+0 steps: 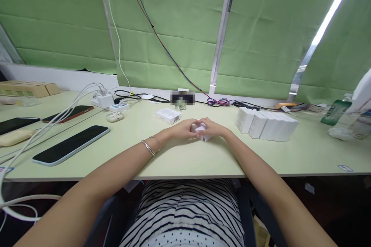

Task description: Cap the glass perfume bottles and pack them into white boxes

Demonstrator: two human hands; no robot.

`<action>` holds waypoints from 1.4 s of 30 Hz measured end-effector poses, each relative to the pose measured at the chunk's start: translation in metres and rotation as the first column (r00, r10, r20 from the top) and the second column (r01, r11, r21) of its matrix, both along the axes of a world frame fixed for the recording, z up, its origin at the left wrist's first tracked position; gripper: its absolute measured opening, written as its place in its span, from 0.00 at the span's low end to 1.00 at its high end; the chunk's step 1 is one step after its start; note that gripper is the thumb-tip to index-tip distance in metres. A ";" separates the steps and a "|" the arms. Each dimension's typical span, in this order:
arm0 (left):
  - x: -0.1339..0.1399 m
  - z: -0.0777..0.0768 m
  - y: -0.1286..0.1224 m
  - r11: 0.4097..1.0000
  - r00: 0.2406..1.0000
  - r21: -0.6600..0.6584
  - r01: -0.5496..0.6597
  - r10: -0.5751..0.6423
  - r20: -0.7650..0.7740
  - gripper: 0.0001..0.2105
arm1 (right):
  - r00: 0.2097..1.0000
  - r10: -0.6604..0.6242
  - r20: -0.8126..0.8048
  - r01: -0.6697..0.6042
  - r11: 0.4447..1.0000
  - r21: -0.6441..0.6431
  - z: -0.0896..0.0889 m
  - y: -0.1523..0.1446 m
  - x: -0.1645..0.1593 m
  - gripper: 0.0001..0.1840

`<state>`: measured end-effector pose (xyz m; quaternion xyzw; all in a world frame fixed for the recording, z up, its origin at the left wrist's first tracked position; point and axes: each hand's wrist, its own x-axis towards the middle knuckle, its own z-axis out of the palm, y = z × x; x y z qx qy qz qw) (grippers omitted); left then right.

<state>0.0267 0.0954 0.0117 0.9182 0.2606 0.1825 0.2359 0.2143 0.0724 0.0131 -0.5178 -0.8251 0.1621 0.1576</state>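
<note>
Left hand (183, 129) and right hand (213, 128), curled inward, hold 1 white box (200, 127) between them.

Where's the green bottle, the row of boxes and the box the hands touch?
Green bottle (336, 112): head view, on its side.
Row of boxes (268, 128): head view, on a middle box.
Touched box (199, 127): head view, on its visible part.
</note>
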 end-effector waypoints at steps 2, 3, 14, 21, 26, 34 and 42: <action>0.001 0.000 0.003 0.989 0.992 0.101 -0.109 0.102 0.068 0.20 | 0.995 -0.054 0.089 0.054 0.999 0.000 0.000 0.000 0.002 0.33; 0.000 -0.001 0.006 0.975 0.983 0.144 -0.170 0.157 0.099 0.20 | 0.985 -0.101 0.140 0.102 0.995 0.002 0.000 0.000 0.002 0.37; -0.011 -0.018 0.035 0.949 0.956 0.123 -0.291 0.295 -0.007 0.16 | 0.943 -0.198 0.268 0.207 0.978 -0.006 0.008 -0.002 0.008 0.46; -0.010 -0.015 0.033 0.948 0.955 0.122 -0.295 0.298 -0.008 0.16 | 0.957 -0.195 0.214 0.198 0.980 0.007 0.007 0.000 0.010 0.43; -0.011 -0.015 0.036 0.948 0.954 0.112 -0.299 0.300 0.008 0.15 | 0.960 -0.201 0.193 0.200 0.980 0.024 0.004 0.006 0.015 0.42; -0.017 -0.006 0.037 0.852 0.860 0.143 -0.505 0.482 0.165 0.13 | 0.945 -0.323 0.059 0.319 0.945 0.067 0.001 0.010 0.017 0.44; -0.029 0.011 0.049 0.612 0.634 0.169 -0.772 0.726 0.267 0.17 | 0.849 -0.418 -0.323 0.486 0.857 0.170 0.008 0.013 0.015 0.41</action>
